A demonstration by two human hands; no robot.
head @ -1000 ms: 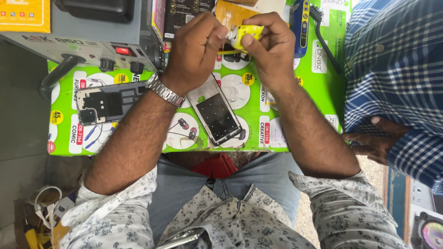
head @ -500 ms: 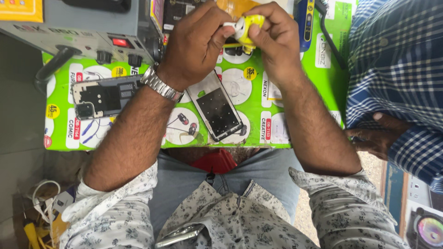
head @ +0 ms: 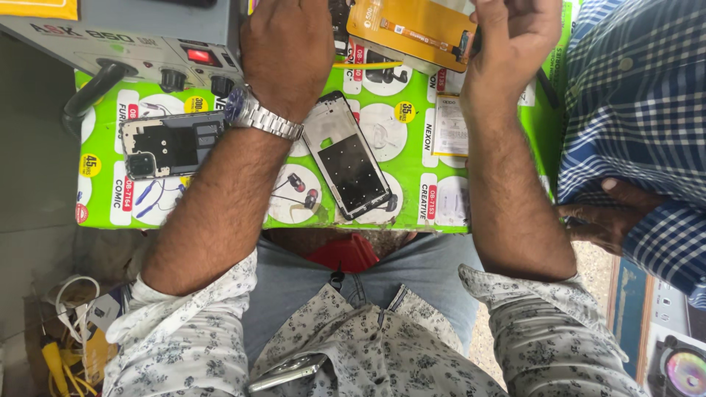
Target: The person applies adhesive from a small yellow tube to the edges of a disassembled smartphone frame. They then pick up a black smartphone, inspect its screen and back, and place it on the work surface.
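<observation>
Left hand (head: 288,51) is seen from the back, knuckles curled down at the far edge of the bench (head: 103,213); fingers hidden, so I cannot tell if it grips anything. A steel wristwatch (head: 257,117) sits on that wrist. Right hand (head: 515,37) is curled half shut, fingertips at the right end of an orange flat package (head: 412,33), seemingly pinching something dark at its edge; the grip is not clear.

The package lies between the hands, tilted, probably for easy reach. Just below the left wrist lies a phone frame (head: 346,154), open side up, angled towards the body. Left of the left forearm lies a phone back housing (head: 170,143), inner side up, likely parked out of the way. Beyond it stands a grey power supply unit (head: 132,44). Well right of the right hand, another person's checked sleeve (head: 632,110).

Versus the earlier frames: the yellow item held between both hands is gone, and the hands are now apart.
</observation>
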